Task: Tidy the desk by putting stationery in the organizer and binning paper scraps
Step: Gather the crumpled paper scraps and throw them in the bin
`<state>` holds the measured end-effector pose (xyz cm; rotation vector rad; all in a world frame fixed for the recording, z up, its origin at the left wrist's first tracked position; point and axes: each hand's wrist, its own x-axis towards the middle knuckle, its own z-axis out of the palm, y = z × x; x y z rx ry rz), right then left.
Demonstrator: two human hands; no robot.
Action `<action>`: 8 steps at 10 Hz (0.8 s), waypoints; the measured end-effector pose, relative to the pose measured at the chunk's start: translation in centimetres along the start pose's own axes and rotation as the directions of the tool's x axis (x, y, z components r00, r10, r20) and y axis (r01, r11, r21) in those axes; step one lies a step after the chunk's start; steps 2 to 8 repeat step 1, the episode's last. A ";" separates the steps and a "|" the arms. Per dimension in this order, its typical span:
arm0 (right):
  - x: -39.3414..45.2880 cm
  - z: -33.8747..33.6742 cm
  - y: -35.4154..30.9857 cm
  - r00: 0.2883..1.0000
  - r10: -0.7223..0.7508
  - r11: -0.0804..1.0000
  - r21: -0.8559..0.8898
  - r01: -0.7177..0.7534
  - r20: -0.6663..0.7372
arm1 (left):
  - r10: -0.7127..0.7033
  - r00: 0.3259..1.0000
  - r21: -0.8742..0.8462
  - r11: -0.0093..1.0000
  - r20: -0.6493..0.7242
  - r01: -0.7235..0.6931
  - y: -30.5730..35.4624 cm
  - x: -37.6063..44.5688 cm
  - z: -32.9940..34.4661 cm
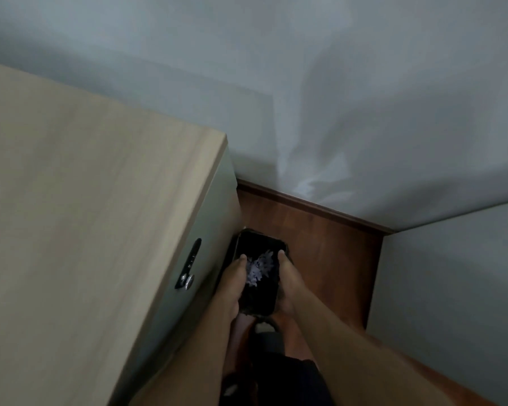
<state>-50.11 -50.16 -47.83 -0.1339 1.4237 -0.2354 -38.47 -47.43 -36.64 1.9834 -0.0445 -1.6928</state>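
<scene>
Down on the floor (329,247) beside the worktop (85,186), a black bin (260,291) sits in the gap between the worktop's side panel and the wall. Both hands are on it. The left hand (233,284) clasps the bin's left rim, thumb hooked over the edge, its grip closed on the bin. The right hand (288,281) does the same on the right rim, fingers wrapped down the outer side, grip closed on the bin too. Inside, crumpled pale paper scraps (258,268) lie against the dark lining, between the two thumbs. The bin stands roughly upright, its far edge just beside the worktop's side panel; whether it is resting on the floor or lifted clear, I cannot tell. On that side panel a dark handle with a metal lock (189,265) shows, near the left hand. The worktop surface in view is bare light wood. A reddish skirting board (320,208) runs along the grey wall (305,83) beyond.
</scene>
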 end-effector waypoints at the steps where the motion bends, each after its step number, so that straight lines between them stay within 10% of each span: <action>1: -8.8 1.8 -2.3 0.994 -0.054 0.991 -0.126 0.042 -0.096 | 0.039 0.999 -0.027 0.999 -0.014 -0.039 1.1 -5.6 -0.8; 8: -8.8 1.8 -2.3 0.994 -0.054 0.991 -0.126 0.042 -0.096 | 0.039 0.999 -0.027 0.999 -0.014 -0.039 1.1 -5.6 -0.8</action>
